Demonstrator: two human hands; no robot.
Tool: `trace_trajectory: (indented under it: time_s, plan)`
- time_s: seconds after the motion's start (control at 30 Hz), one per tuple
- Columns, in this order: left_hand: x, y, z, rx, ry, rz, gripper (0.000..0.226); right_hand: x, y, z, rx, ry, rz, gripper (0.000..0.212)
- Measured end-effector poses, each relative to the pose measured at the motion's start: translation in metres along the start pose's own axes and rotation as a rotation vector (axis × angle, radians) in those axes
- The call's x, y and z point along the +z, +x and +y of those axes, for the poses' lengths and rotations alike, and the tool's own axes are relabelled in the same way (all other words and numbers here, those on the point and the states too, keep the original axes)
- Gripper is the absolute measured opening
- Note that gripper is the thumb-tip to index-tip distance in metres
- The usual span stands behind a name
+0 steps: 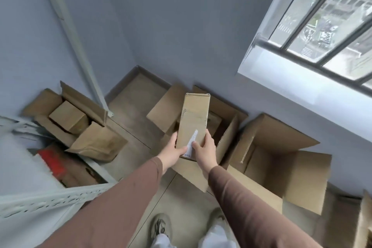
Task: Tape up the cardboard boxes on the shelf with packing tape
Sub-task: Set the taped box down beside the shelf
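Observation:
A long narrow cardboard box (194,119) with a white label near its near end is held out in front of me, above an open carton (227,139) on the floor. My left hand (174,150) grips the box's near left edge. My right hand (204,149) grips its near right edge, the thumb lying on the label. No packing tape roll is in sight.
A white metal shelf (50,197) stands at the left, with cardboard and a red item (52,162) on a lower level. An open carton (70,119) holding smaller boxes sits in the corner. Another large open carton (281,171) stands at the right below the window (326,18). My feet are on the floor below.

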State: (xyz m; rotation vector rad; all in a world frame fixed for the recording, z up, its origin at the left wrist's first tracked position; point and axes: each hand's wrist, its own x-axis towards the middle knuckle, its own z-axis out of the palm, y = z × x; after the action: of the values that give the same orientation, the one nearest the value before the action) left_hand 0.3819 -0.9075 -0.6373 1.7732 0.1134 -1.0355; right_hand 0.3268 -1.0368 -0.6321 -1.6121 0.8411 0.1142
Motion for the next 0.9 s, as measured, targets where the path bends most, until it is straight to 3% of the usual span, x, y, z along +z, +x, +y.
trace_trajectory:
  time_s: [0.3,0.63,0.9]
  plan:
    - [0.028,0.137,-0.058,0.001,0.012,-0.034,0.072,0.02,0.123,0.096,0.1,0.123,0.103,0.057]
    - [0.101,0.187,-0.088,0.0,0.051,-0.272,0.067,-0.026,0.138,0.178,0.227,0.201,0.35,0.058]
    - [0.116,0.244,-0.11,-0.035,0.075,-0.264,0.068,-0.033,0.178,0.204,0.298,0.072,0.326,0.058]
